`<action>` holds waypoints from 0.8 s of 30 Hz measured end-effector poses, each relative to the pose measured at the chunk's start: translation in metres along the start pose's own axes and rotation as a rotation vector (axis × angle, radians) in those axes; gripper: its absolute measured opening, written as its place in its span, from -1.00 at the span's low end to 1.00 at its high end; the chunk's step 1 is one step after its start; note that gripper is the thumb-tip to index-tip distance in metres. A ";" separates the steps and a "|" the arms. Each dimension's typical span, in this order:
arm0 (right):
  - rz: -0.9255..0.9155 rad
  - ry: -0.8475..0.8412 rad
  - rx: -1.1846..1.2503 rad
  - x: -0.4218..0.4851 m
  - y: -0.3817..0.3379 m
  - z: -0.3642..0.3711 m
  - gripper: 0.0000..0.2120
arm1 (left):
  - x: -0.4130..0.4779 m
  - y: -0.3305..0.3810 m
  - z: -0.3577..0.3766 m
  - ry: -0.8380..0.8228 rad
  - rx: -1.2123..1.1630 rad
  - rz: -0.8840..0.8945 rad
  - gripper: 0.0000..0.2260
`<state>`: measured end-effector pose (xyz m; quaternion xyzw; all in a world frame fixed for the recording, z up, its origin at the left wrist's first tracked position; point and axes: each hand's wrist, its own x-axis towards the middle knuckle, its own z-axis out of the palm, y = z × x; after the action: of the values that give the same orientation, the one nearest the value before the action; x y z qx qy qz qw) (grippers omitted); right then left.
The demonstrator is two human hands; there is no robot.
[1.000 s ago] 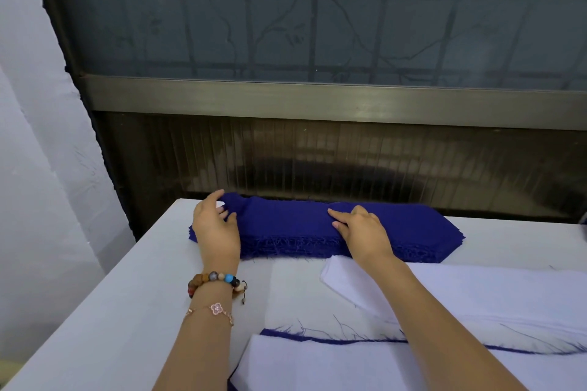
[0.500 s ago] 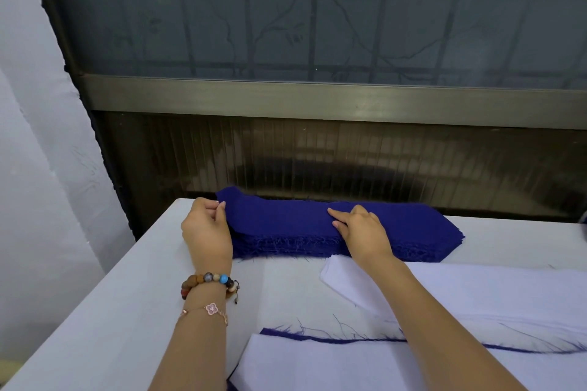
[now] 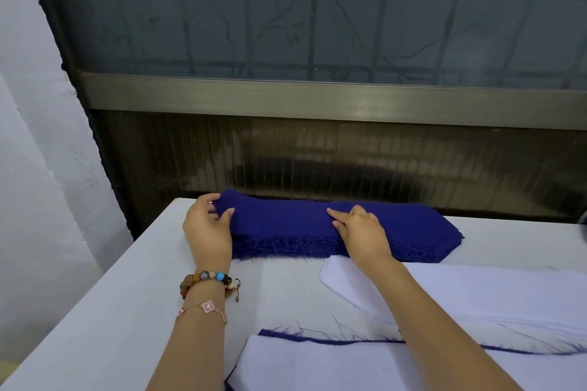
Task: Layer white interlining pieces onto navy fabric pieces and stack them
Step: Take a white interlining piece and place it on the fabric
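Note:
A thick stack of navy fabric pieces (image 3: 286, 225) with frayed edges lies along the far edge of the white table (image 3: 104, 311). My left hand (image 3: 206, 228) pinches the left end of the top navy piece, which is lifted slightly off the stack. On top of the stack's middle rests my right hand (image 3: 359, 232), its index finger stretched out flat on the cloth. Nearer to me lies a pile of white interlining pieces (image 3: 476, 292). Closest to me is a layered stack (image 3: 317, 365), white interlining on top with a navy edge showing beneath.
A dark window frame and ribbed panel (image 3: 317, 168) rise directly behind the table's far edge. A white curtain (image 3: 38, 168) hangs at the left. The table's left edge runs diagonally toward me.
My left hand slid to the left end of the navy stack, closed its fingers on the top piece and raised that end. My right hand has stayed in place.

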<state>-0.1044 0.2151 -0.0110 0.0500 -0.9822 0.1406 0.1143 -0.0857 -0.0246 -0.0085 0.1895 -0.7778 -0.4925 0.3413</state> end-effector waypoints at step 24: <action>-0.003 0.017 0.001 0.000 0.000 0.001 -0.59 | -0.002 -0.004 -0.004 0.194 0.138 0.164 -0.75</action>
<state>-0.1041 0.2148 -0.0118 0.0503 -0.9810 0.1413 0.1229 -0.0812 -0.0277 -0.0115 0.1949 -0.7860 -0.3879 0.4402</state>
